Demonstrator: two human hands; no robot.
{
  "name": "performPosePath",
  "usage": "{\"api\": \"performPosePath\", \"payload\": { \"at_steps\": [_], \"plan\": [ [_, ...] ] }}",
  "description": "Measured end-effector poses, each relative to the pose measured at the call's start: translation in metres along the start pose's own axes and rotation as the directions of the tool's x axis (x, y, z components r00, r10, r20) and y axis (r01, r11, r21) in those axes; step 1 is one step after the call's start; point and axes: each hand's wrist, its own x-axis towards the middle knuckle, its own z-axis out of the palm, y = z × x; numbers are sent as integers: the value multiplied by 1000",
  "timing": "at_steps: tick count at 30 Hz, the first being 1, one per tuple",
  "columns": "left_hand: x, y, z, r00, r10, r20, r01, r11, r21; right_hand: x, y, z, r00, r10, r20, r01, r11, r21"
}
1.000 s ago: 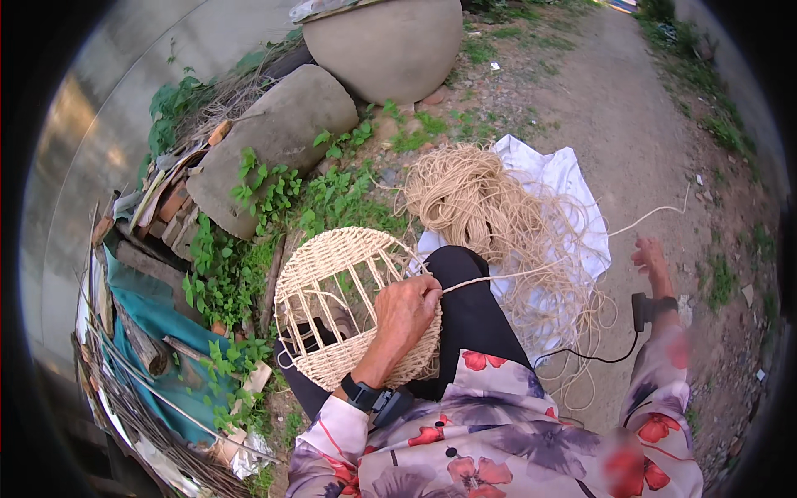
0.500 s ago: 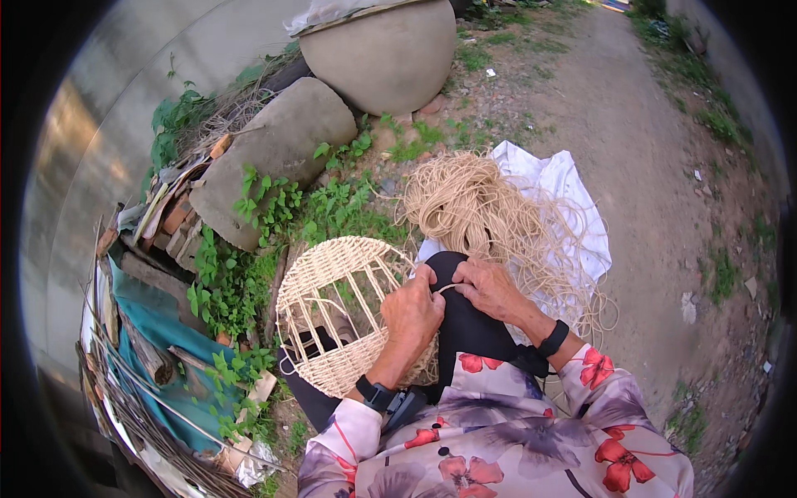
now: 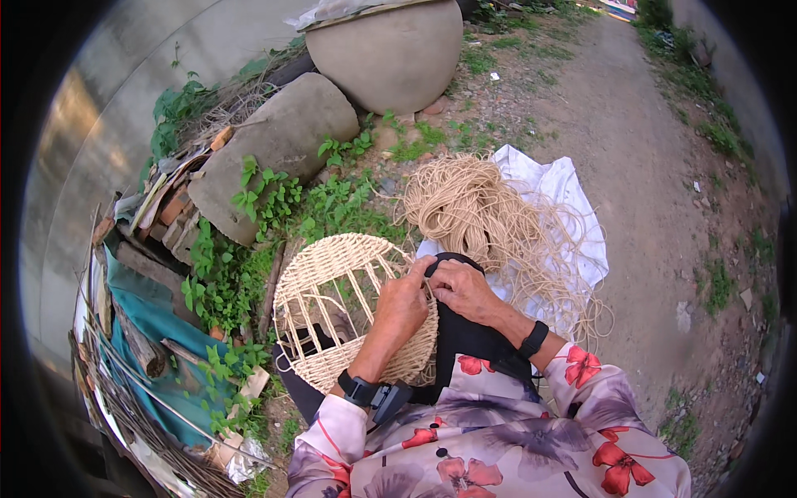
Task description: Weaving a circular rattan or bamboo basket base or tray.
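Across my lap lies a round woven cord panel (image 3: pixel 342 254), with tight weave at its far and near parts and open struts in the middle. My left hand (image 3: pixel 402 305) is closed at its right rim, fingertips pinched. Close beside it, my right hand (image 3: pixel 463 289) is closed too, its fingers curled by the rim over my dark-clad knee. The cord strand between the fingers is mostly hidden now. Beyond my knee, a big heap of loose tan cord (image 3: pixel 457 197) spreads over a white cloth (image 3: pixel 573 187).
A large grey rounded vessel (image 3: pixel 386 58) and a concrete cylinder (image 3: pixel 278 145) lie at the far left. Bricks, sticks and a teal sheet (image 3: pixel 158 319) are piled along the left, with green weeds (image 3: pixel 224 286) among them. A dirt path (image 3: pixel 627 133) runs along the right.
My right hand has moved left, right up to my left hand. The strand that showed between them is now mostly hidden. The panel has barely shifted.
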Motion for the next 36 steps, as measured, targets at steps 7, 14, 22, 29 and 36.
{"api": "performPosePath", "payload": {
  "at_steps": [7, 14, 22, 29, 36],
  "plan": [
    [-10, -10, 5, 981, -186, -55, 132, 852, -507, -3, -13, -21, 971, 223, -84, -190, 937, 292],
    [-58, -20, -20, 915, -345, 209, 355, 446, -822, 16, -51, -17, 989, 131, -74, -97, 931, 353],
    [-93, -3, -52, 958, -276, 80, 223, 535, -815, -3, -81, 0, 984, -90, 152, 46, 961, 272],
    [-78, -28, -68, 901, -423, -94, 231, 653, -721, 0, -79, -2, 944, 331, -7, -306, 882, 357],
    [-77, -46, -55, 939, -236, -251, 129, 916, -380, 12, -77, 10, 986, 134, -96, -136, 991, -7]
  ]
}}
